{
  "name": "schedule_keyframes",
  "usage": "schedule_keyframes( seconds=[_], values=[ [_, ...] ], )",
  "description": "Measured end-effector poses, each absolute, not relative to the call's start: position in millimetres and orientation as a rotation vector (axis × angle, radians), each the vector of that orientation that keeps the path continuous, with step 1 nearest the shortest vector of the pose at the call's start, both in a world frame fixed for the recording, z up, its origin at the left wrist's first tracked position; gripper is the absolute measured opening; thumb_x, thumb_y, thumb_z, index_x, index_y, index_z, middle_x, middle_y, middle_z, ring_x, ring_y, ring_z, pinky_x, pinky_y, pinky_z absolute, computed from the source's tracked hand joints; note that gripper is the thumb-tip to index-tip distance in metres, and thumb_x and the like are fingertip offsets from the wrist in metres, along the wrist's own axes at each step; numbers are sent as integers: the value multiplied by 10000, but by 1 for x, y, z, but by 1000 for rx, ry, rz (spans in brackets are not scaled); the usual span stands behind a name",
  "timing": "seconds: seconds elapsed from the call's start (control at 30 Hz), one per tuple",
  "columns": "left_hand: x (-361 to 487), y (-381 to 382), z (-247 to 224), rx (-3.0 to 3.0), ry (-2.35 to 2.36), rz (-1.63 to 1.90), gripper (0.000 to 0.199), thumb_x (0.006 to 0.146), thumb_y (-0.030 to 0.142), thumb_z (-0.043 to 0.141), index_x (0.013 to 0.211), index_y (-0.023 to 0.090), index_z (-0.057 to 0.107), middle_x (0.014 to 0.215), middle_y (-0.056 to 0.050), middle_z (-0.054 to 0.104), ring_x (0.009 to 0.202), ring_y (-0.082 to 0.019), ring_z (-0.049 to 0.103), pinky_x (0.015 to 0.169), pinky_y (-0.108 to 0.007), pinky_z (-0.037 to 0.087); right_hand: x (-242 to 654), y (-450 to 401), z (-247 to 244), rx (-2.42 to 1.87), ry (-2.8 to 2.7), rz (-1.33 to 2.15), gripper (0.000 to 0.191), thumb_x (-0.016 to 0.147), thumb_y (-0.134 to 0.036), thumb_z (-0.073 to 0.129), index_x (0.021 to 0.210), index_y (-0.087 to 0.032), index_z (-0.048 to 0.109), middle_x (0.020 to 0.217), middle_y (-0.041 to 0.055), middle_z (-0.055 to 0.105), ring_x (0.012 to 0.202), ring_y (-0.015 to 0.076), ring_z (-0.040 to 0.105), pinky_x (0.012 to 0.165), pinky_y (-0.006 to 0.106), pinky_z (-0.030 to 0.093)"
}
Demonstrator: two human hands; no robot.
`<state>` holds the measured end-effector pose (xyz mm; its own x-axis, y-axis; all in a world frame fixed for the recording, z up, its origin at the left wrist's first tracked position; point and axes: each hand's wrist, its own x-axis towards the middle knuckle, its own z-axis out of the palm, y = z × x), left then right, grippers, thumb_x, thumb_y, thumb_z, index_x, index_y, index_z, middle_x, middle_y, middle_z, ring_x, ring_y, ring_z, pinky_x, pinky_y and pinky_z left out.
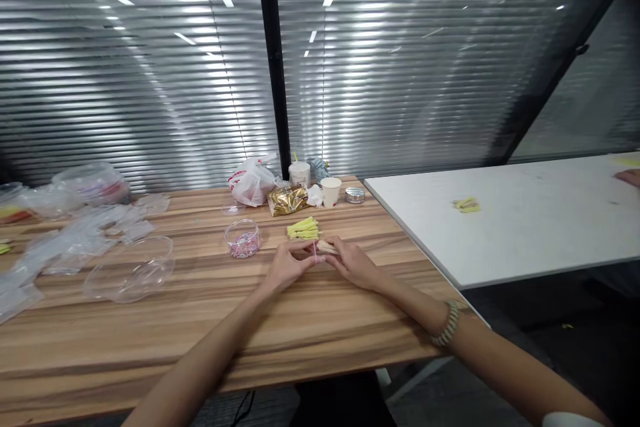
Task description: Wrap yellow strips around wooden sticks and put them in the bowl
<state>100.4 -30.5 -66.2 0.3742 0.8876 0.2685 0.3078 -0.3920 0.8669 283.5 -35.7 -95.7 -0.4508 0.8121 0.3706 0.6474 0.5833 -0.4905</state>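
Observation:
My left hand (291, 265) is closed, with a thin pink elastic band (315, 252) stretched between its thumb and forefinger. My right hand (356, 265) pinches a short pale bundle (327, 247) whose kind I cannot make out; its tip points at the band. Both hands meet low over the wooden table (280, 340). Just beyond them lies a pile of yellow strips (303, 228), seemingly tied in small bundles. Left of that pile stands a clear round tub (243, 240) holding many small pink and purple bands.
A clear plastic lid or tray (131, 273) and clear plastic bags (85, 237) cover the left side. At the back are a white bag (253, 183), gold packet (289, 200), paper cup (331, 192) and tin (355, 195). Yellow strips (467, 205) lie on the white table (525, 227), near another person's hand (629, 177).

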Motion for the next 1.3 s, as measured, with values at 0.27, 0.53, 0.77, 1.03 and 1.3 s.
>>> schedule_keyframes(
  seconds=[0.27, 0.53, 0.77, 1.03, 1.3],
  values=[
    [99, -27, -71, 1872, 1083, 1055, 392, 648, 340, 685, 985, 142, 668, 961, -103, 659, 856, -195, 591, 708, -268, 478, 281, -35, -100, -1063, -2327, 229, 322, 926, -289, 228, 1134, -171, 444, 992, 67, 592, 879, 128, 567, 736, 226, 416],
    [104, -32, -67, 1875, 1073, 961, 319, 661, 340, 664, 904, 136, 699, 879, -85, 686, 795, -189, 599, 686, -251, 449, 285, -27, -110, -998, -2443, -75, 222, 901, -194, 315, 991, -153, 513, 892, 48, 601, 792, 103, 561, 673, 190, 393],
    [106, -34, -68, 1887, 1110, 859, 295, 658, 373, 642, 757, 105, 716, 661, -38, 667, 578, -135, 535, 513, -207, 364, 283, -29, -113, -942, -2423, -316, 176, 885, -187, 362, 944, -144, 523, 834, 48, 592, 742, 102, 548, 652, 187, 379],
    [112, -34, -76, 1883, 1066, 858, 350, 792, 406, 496, 787, 126, 705, 779, -55, 690, 706, -174, 591, 667, -256, 426, 281, -27, -117, -1156, -2210, -158, 229, 911, -245, 295, 947, -137, 494, 791, 52, 593, 673, 96, 555, 586, 178, 361],
    [115, -45, -65, 2139, 892, 1081, 239, 805, 322, 515, 830, 175, 702, 893, -82, 662, 946, -188, 540, 865, -320, 394, 281, -27, -110, -1275, -2029, 180, 253, 921, -287, 253, 914, -150, 465, 762, 38, 596, 662, 101, 567, 579, 178, 367]
  ],
)
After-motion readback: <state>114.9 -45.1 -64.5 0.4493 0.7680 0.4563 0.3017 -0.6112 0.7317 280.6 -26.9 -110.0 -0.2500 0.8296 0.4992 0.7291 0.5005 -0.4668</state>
